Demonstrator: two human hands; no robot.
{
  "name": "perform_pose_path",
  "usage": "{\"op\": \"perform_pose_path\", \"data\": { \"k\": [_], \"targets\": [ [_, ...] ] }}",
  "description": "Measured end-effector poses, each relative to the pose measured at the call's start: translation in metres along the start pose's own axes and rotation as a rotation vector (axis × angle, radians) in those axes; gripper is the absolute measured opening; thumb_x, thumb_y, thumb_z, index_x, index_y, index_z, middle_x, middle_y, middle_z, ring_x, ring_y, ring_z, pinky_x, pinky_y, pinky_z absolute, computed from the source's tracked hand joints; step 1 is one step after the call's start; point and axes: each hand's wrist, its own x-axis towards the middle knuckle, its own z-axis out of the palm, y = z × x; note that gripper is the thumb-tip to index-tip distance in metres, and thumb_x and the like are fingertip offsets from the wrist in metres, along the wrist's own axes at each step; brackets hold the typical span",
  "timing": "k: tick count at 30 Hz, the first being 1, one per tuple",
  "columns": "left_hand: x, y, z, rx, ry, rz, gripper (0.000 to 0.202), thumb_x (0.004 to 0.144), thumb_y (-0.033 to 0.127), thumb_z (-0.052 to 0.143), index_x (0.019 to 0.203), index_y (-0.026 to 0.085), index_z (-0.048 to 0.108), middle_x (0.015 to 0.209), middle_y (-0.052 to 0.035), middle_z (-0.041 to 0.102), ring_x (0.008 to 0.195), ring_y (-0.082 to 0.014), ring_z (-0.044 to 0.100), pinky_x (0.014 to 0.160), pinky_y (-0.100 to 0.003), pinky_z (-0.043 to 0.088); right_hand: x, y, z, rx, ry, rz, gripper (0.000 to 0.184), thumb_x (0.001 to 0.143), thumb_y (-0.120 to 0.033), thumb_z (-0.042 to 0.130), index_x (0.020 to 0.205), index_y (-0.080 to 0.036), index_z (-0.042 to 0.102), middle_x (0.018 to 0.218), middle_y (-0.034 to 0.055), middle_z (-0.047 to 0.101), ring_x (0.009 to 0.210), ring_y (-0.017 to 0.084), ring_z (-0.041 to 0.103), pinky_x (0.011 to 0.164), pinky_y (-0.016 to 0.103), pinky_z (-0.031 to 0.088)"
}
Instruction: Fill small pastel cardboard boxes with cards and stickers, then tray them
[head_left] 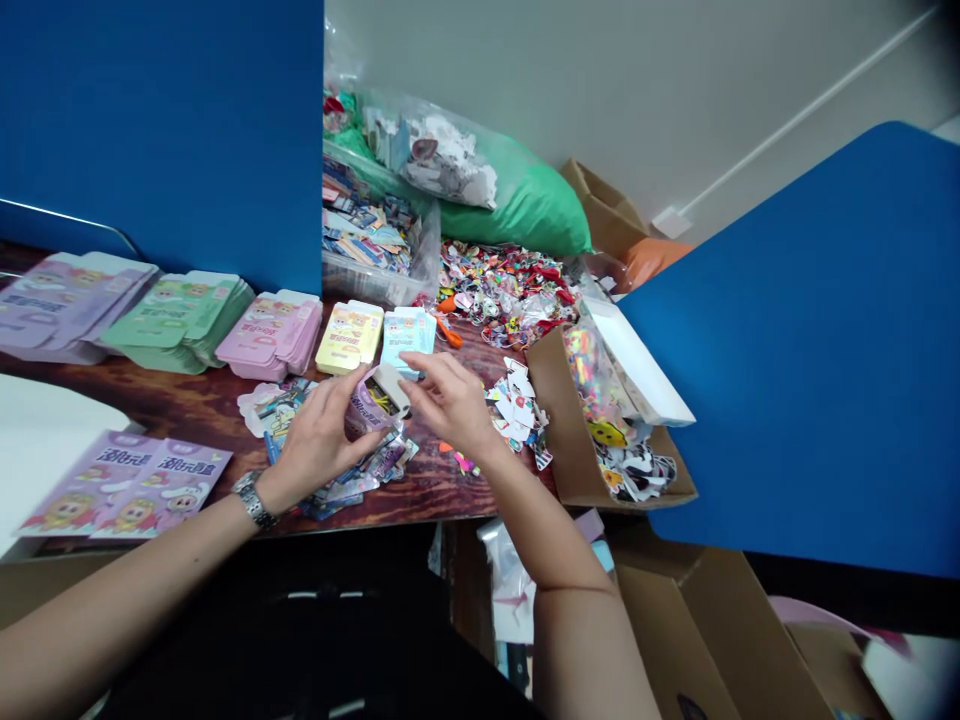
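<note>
My left hand (pixel 322 430), with a metal watch on the wrist, is closed around a small purple printed cardboard box (pixel 367 405). The box's top is open, its white inner flap (pixel 391 388) is raised, and something yellow and black shows inside. My right hand (pixel 454 400) is at the box's right side, thumb by the flap, index finger held apart from it. Under the hands lies a pile of small printed cards and packets (pixel 352 490). Just beyond stand stacks of flat boxes in yellow (pixel 349 338) and light blue (pixel 407 338).
Further left are pink (pixel 266 330), green (pixel 176 315) and purple (pixel 67 300) box stacks. Two purple printed sheets (pixel 124 485) lie near the front. Loose trinkets (pixel 506 285) heap at the back. Right, a cardboard box (pixel 559 430) holds bagged items; blue partitions (pixel 817 350) flank the table.
</note>
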Motion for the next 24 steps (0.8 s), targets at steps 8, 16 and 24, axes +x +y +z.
{"op": "perform_pose_path", "data": {
  "k": [8,16,24],
  "targets": [
    [0.002,0.000,-0.004,-0.091,0.043,-0.113,0.081,0.089,0.052,0.069,0.155,0.020,0.034,0.137,-0.0158,0.061,0.122,-0.0293,0.064,0.100,-0.040,0.055,-0.027,0.017,0.030,0.692,-0.127,0.400,0.043,0.089,-0.054,0.069,0.111,-0.018,0.066,0.089,0.0033,0.073,0.069,0.013,0.066,0.062,0.024,0.056],
    [-0.007,-0.002,0.001,0.021,-0.006,-0.001,0.086,0.092,0.047,0.068,0.161,0.021,0.025,0.132,-0.0164,0.061,0.116,-0.0315,0.065,0.095,-0.042,0.056,-0.028,-0.021,0.013,0.020,0.195,0.088,0.022,0.102,-0.037,0.060,0.106,-0.021,0.075,0.097,0.0060,0.075,0.089,0.017,0.067,0.086,0.032,0.056],
    [-0.010,0.002,-0.005,-0.068,-0.011,0.018,0.075,0.092,0.047,0.069,0.155,0.026,0.034,0.127,-0.0123,0.062,0.107,-0.0263,0.067,0.088,-0.037,0.056,-0.040,-0.007,0.021,-0.033,0.093,-0.133,0.025,0.106,-0.026,0.053,0.118,-0.020,0.074,0.120,0.0115,0.068,0.113,0.018,0.066,0.098,0.032,0.057]
  ]
}}
